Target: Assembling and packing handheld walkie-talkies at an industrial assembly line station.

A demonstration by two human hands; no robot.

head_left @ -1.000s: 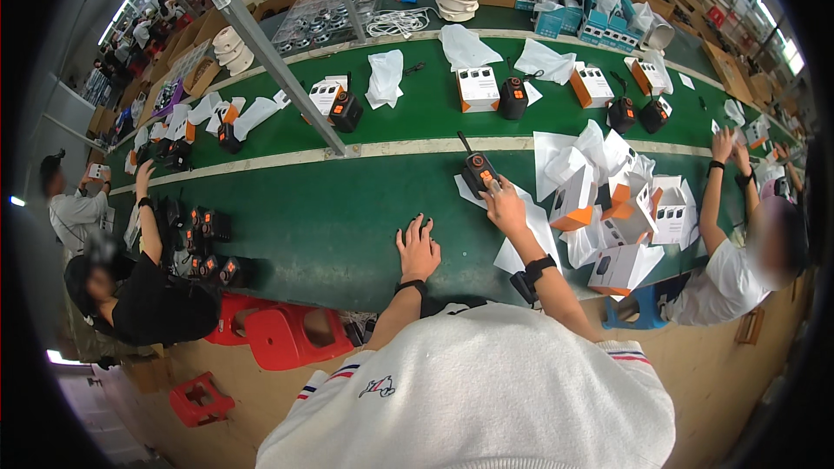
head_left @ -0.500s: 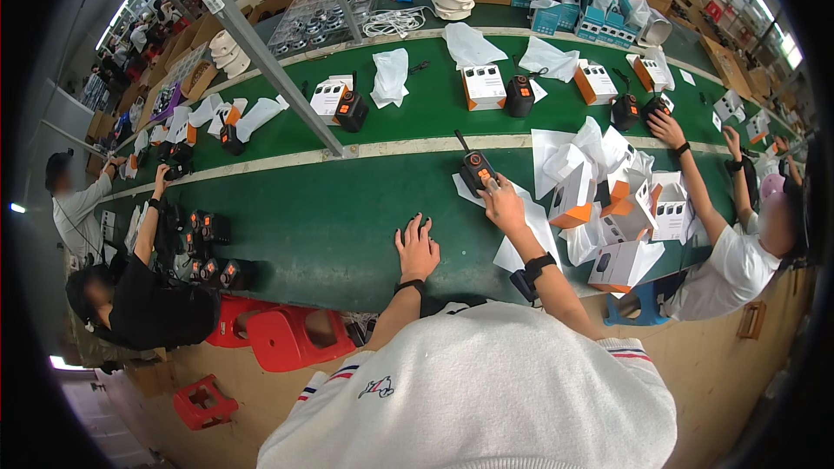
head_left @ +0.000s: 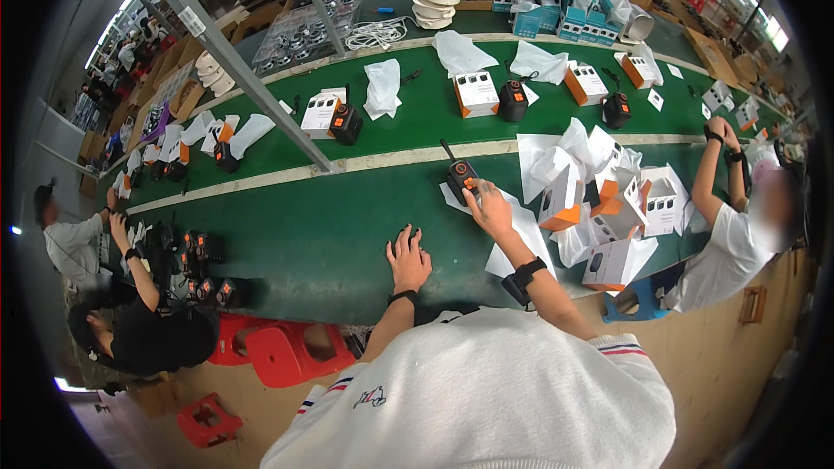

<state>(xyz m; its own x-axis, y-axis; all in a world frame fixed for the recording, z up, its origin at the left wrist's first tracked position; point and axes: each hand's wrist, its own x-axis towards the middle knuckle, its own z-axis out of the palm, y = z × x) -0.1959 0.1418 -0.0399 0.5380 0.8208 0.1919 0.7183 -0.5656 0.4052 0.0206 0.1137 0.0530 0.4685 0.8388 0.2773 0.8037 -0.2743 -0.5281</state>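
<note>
Near the far edge of the green bench (head_left: 330, 234) sits a black-and-orange handset (head_left: 458, 175); the right hand (head_left: 493, 211) touches its front, though whether those fingers grip I cannot tell; toward the near edge, the left hand (head_left: 408, 263) rests, fingers spread and released.

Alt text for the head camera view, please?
A person's right hand touches a black-and-orange device with an antenna; the left hand rests on a green table. White-and-orange boxes lie heaped at right.
</note>
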